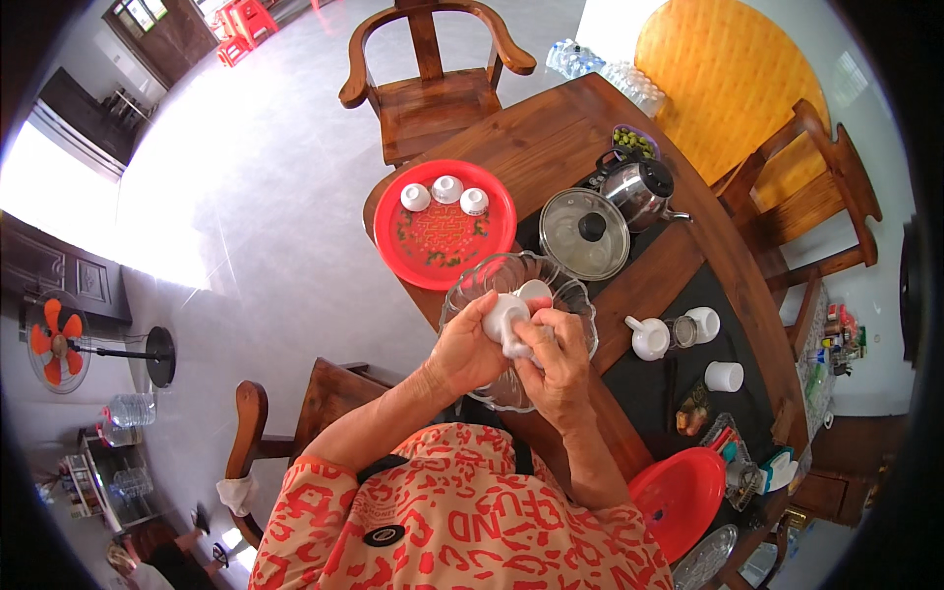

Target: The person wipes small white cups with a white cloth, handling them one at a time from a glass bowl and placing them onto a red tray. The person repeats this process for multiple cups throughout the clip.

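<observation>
My left hand (466, 346) grips a small white cup (501, 313) over the clear glass bowl (588, 313). The fingers of my right hand (559, 368) are bent and pressed against the cup, with a crumpled white cloth (515, 346) between them and it. Inside the bowl, partly hidden by my hands, sits another white cup (534, 290). Just beyond is a round red tray (395, 246) with a printed pattern, bearing three small white cups (447, 189) along its far side.
To the right stand a glass-lidded pot (584, 258), a steel kettle (637, 189), a white teapot (649, 338) and a white mug (724, 377). A red basin (680, 500) lies near my right elbow. Wooden chairs (433, 98) surround the table.
</observation>
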